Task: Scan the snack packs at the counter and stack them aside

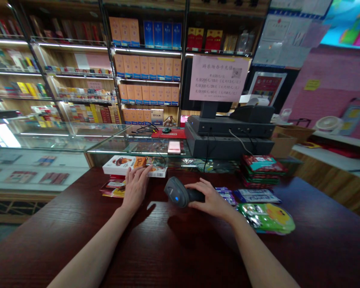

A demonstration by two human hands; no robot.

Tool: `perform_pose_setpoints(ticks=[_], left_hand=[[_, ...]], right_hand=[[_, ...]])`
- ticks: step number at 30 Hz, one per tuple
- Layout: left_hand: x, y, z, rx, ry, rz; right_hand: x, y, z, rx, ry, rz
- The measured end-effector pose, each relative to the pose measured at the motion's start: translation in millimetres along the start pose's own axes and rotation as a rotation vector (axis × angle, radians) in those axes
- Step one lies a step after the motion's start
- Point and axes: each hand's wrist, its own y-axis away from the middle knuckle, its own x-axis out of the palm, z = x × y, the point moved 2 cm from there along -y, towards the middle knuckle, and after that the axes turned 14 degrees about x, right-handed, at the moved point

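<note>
Our forearms point(91, 246) reached over the dark counter point(156, 256). Our right hand point(210, 199) curled round a black scanner point(177, 192), its head between our hands. Our left hand point(135, 186), fingers loosely extended, touched a white box point(116, 163) reading "Dove"; we couldn't tell whether it gripped. Beyond the right hand, a pink sign point(219, 78) listed "充值200元/15次".

On your dark wooden counter point(168, 256) there lie red-yellow packets point(114, 190), purple packets point(226, 195), blue-white packets point(257, 196), green pouches point(268, 218) and stacked red-green packets point(261, 172).
</note>
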Motion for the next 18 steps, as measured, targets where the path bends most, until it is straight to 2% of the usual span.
perform_pose_setpoints(ticks=[18], left_hand=[[1.8, 0.9, 1.7, 0.002, 0.002, 0.017]], right_hand=[[2.3, -0.1, -1.6, 0.026, 0.019, 0.032]])
